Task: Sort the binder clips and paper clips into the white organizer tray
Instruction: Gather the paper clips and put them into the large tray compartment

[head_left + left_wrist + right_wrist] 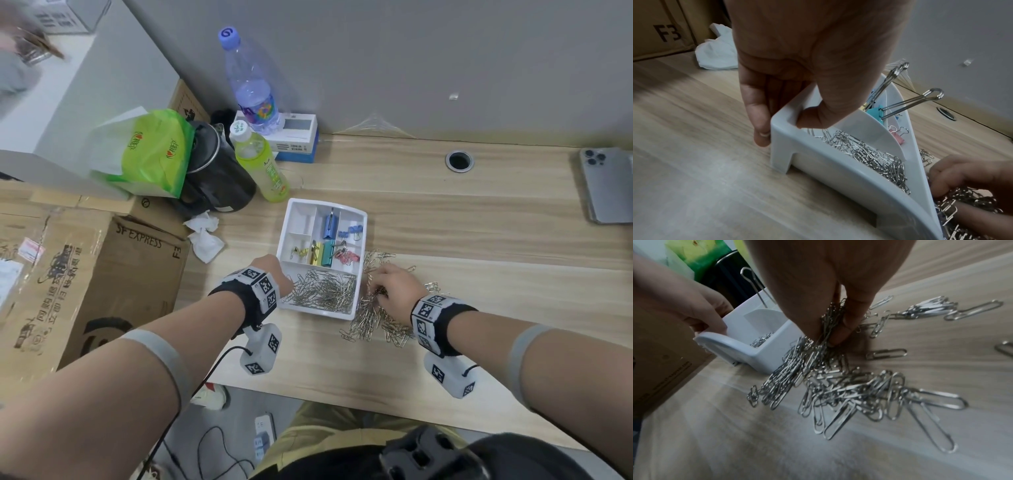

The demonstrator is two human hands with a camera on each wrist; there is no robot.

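The white organizer tray (360, 219) sits mid-table, with coloured binder clips (323, 253) in its back compartments and silver paper clips (322, 291) filling the long front one. My left hand (274, 272) grips the tray's near-left corner (781, 120), thumb inside the rim, fingers outside. A loose pile of paper clips (373, 318) lies on the table right of the tray. My right hand (394, 284) pinches a bunch of them (832, 321) just above the pile, beside the tray's right wall (774, 352).
Behind the tray stand a green bottle (263, 164), a clear water bottle (253, 89), a black pot (215, 171) and a green bag (150, 150). Crumpled tissue (205, 236) and a cardboard box (85, 274) lie left. A phone (606, 185) rests at the far right.
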